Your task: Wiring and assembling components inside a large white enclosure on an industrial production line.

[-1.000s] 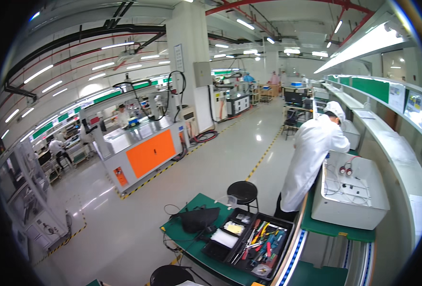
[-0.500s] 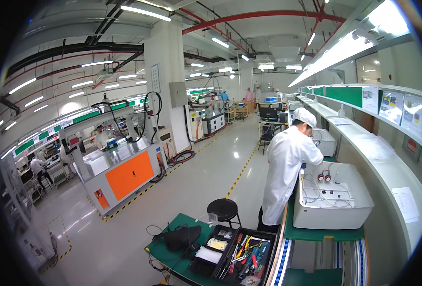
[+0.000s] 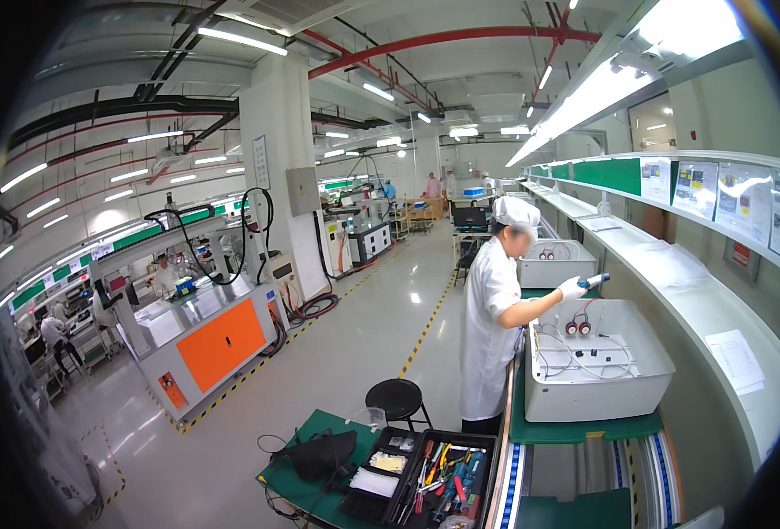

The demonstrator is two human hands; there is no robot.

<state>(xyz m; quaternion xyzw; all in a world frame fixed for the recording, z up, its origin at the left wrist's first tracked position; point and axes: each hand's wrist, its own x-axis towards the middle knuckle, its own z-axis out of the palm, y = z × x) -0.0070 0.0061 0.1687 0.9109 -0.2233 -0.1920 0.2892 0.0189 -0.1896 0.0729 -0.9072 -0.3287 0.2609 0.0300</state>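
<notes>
Neither of my hands is in view. Closest to me is an open black tool case with several screwdrivers and pliers inside, lying on a green-topped table. To its right, a large white open housing rests on a green board on the workbench line. Inside the housing are two round red-and-black parts and pale loose cables. Beside the housing a co-worker in white coat and cap holds up a blue and dark handheld tool in a white-gloved hand.
A black stool stands behind the table, near a black cloth bag. Along the right wall runs a long white shelf holding papers. A machine with an orange panel stands at left, bordered by striped floor tape.
My view has turned slightly right, so the scene sits further left. The co-worker has straightened up and now raises the blue tool above the housing.
</notes>
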